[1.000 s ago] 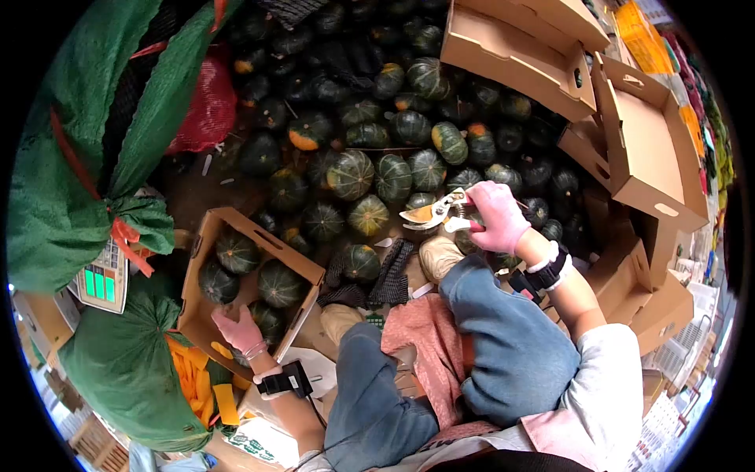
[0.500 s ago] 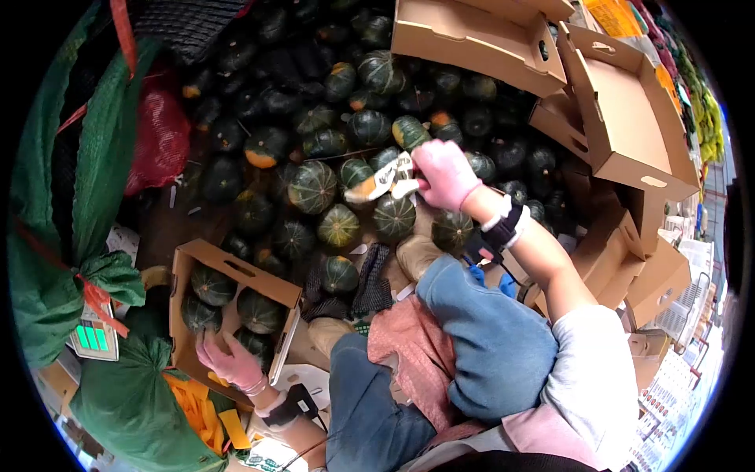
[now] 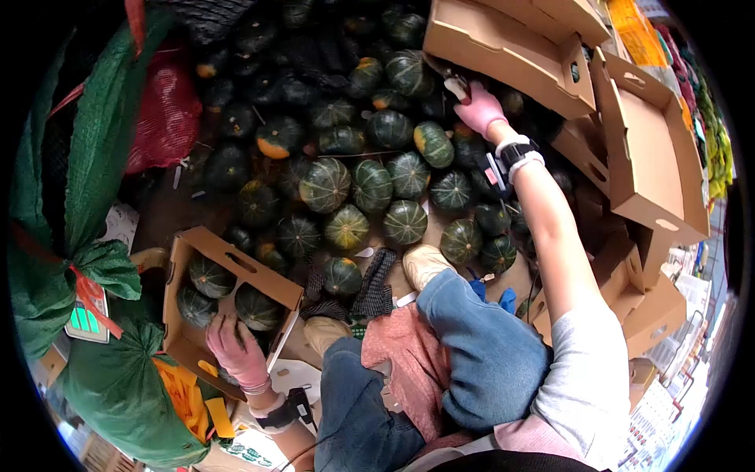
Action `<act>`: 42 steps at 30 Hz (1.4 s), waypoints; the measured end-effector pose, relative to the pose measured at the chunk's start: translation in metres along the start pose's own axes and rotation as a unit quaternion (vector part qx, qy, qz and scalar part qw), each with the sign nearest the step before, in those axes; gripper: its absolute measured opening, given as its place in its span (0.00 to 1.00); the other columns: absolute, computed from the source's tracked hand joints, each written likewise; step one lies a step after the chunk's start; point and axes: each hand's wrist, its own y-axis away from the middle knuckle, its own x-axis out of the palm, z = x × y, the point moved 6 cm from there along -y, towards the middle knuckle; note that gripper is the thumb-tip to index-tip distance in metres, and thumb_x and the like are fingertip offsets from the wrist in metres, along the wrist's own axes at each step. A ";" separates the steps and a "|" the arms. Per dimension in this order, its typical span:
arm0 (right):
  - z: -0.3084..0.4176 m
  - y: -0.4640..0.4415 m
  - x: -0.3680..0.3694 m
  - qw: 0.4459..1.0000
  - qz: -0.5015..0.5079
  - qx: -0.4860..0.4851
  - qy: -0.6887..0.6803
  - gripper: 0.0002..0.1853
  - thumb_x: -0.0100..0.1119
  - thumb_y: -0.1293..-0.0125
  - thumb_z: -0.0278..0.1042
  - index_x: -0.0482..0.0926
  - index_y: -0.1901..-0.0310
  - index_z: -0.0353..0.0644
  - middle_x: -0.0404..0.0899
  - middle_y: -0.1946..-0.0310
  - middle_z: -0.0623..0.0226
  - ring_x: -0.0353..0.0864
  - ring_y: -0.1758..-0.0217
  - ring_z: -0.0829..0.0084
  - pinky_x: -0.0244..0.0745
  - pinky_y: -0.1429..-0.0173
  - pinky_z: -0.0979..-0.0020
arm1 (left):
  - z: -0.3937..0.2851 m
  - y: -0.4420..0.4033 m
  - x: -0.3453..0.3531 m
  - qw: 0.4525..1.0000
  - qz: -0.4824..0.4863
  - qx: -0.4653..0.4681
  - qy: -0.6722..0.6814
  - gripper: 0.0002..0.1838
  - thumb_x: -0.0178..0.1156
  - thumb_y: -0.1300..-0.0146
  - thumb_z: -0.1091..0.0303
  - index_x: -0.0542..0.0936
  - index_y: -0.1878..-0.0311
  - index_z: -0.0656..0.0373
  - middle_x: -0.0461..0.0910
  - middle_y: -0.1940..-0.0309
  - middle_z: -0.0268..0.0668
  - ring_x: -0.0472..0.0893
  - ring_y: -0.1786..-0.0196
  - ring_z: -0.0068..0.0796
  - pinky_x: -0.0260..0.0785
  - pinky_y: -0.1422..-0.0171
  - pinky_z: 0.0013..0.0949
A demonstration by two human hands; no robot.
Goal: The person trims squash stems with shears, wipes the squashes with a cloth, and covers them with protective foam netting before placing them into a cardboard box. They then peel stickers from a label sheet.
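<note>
My left hand (image 3: 238,355), in a pink glove, reaches into a cardboard box (image 3: 271,287) at the lower left. Its fingers curl over a dark green pumpkin, mostly hidden beneath them. Beside it in the box are a striped pumpkin (image 3: 258,307), another pumpkin (image 3: 211,275) and a smaller-looking pumpkin (image 3: 197,305). My right hand (image 3: 480,112), also gloved in pink, is stretched far forward over the pile's right side. It closes round a small whitish object (image 3: 456,88), whose kind I cannot make out. Pumpkins (image 3: 409,175) cover the floor before me.
Cardboard trays (image 3: 507,59) and another upright box (image 3: 653,149) stand at the right. On the left are green mesh sacks (image 3: 118,401), a red net sack (image 3: 165,110) and a scale display (image 3: 88,321). My shoe (image 3: 425,263) rests near the pile's front edge.
My right hand has moved forward and right, away from the middle pumpkins, carrying the whitish object. My left hand has shifted slightly right, and its fingers have curled over the pumpkin.
</note>
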 end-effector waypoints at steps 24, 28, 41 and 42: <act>-0.091 -0.097 0.108 0.816 0.269 0.195 -0.473 0.25 0.60 0.44 0.50 0.75 0.46 0.51 0.80 0.56 0.70 0.78 0.66 0.71 0.72 0.63 0.70 | -0.014 0.016 0.014 0.998 0.013 0.034 0.046 0.13 0.60 0.53 0.69 0.78 0.60 0.48 0.76 0.61 0.29 0.75 0.53 0.33 0.62 0.40 0.46; -0.133 -0.145 0.114 0.914 0.266 0.127 -0.279 0.25 0.58 0.46 0.58 0.76 0.49 0.54 0.78 0.67 0.73 0.55 0.90 0.77 0.51 0.86 0.71 | -0.015 0.015 0.020 0.997 0.020 0.031 0.074 0.12 0.60 0.54 0.69 0.79 0.62 0.48 0.76 0.61 0.29 0.75 0.53 0.32 0.61 0.37 0.46; 0.047 0.032 -0.021 0.975 0.131 0.086 -0.156 0.15 0.69 0.54 0.38 0.76 0.70 0.37 0.76 0.77 0.63 0.74 0.79 0.71 0.72 0.70 0.68 | -0.070 0.008 -0.011 0.979 0.058 0.114 0.157 0.10 0.61 0.49 0.71 0.79 0.61 0.55 0.78 0.58 0.35 0.75 0.51 0.37 0.60 0.35 0.47; 0.049 0.033 -0.026 0.972 0.044 -0.018 -0.230 0.23 0.72 0.58 0.38 0.73 0.64 0.35 0.77 0.73 0.61 0.76 0.81 0.71 0.71 0.76 0.64 | -0.083 0.003 -0.011 0.968 0.064 0.111 0.214 0.10 0.62 0.50 0.72 0.79 0.61 0.56 0.78 0.58 0.36 0.75 0.50 0.38 0.60 0.35 0.47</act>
